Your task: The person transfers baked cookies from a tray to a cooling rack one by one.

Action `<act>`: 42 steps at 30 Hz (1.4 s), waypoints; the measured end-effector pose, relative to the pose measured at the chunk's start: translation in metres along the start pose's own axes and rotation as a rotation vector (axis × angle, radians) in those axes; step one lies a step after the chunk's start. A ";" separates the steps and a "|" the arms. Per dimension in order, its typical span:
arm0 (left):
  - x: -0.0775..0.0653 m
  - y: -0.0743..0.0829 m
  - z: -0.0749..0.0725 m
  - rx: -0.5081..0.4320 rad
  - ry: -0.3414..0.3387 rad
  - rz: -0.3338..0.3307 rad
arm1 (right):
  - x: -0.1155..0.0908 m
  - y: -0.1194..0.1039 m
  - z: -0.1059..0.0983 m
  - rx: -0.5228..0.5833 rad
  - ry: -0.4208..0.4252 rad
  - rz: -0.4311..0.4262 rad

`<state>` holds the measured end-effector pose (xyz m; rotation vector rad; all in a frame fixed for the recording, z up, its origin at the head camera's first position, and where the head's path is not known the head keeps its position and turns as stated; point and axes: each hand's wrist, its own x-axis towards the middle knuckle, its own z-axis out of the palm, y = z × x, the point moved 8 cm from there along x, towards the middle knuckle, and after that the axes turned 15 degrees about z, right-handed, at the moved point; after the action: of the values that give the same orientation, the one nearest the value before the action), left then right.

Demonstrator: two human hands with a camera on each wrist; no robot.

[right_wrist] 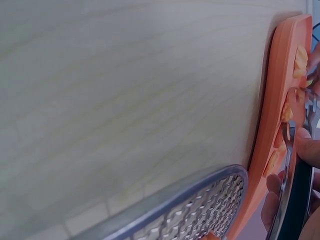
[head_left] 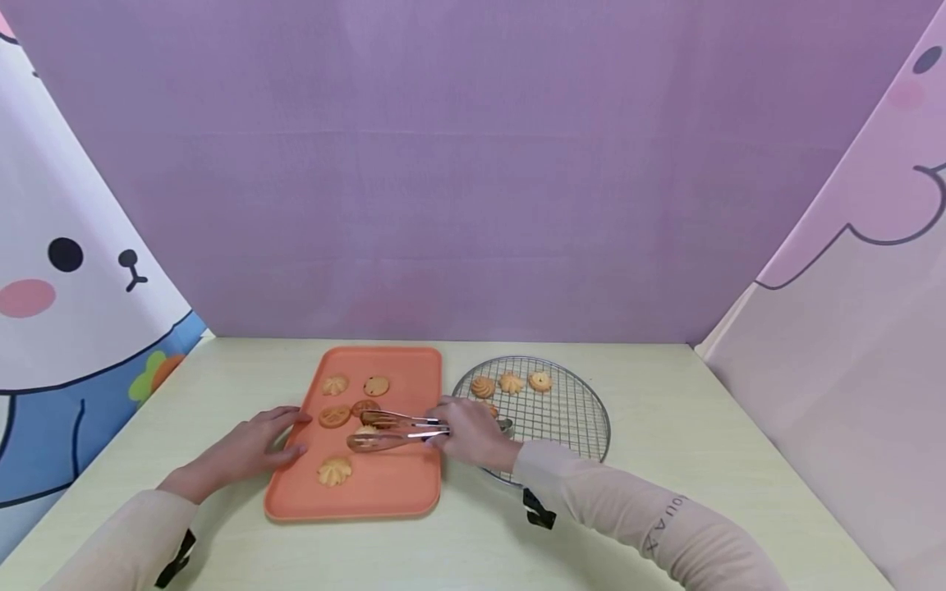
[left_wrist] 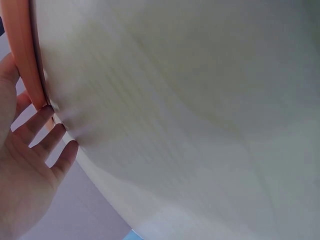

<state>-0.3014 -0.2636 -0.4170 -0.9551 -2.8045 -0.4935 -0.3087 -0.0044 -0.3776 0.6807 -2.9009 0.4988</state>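
My right hand (head_left: 473,431) holds metal tongs (head_left: 414,422) by the handles over the orange tray (head_left: 406,492). Their two arms stand apart, one on each side of a pale cookie (head_left: 367,430); whether they touch it I cannot tell. In the right wrist view the thumb and fingers of the right hand (right_wrist: 310,155) lie around the dark handle. My left hand (head_left: 247,447) rests at the tray's left rim, its fingers fairly straight, as the left wrist view of this hand (left_wrist: 30,155) shows. Around the tongs lie a lattice cookie (head_left: 335,416), a chip-dotted cookie (head_left: 376,386) and a flower-shaped cookie (head_left: 335,471).
Right of the tray a round wire cooling rack (head_left: 562,423) stands close to its edge. Several cookies sit on it, among them a swirl cookie (head_left: 484,387) and a ring-like cookie (head_left: 540,381). A purple backdrop (head_left: 458,180) rises behind the pale table (head_left: 665,410).
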 end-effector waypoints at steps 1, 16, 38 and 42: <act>0.000 0.000 0.000 0.003 0.000 0.000 | 0.000 0.000 0.000 0.003 0.000 0.002; 0.001 -0.003 0.002 0.011 0.004 0.012 | 0.001 0.002 -0.006 -0.004 0.016 0.038; 0.000 -0.002 0.001 0.002 0.018 0.030 | -0.002 0.021 -0.021 0.068 0.019 0.087; -0.001 -0.002 0.001 0.004 0.019 0.031 | -0.003 0.028 -0.024 0.061 0.015 0.121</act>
<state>-0.3020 -0.2651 -0.4185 -0.9859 -2.7684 -0.4898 -0.3178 0.0285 -0.3635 0.5086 -2.9364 0.6059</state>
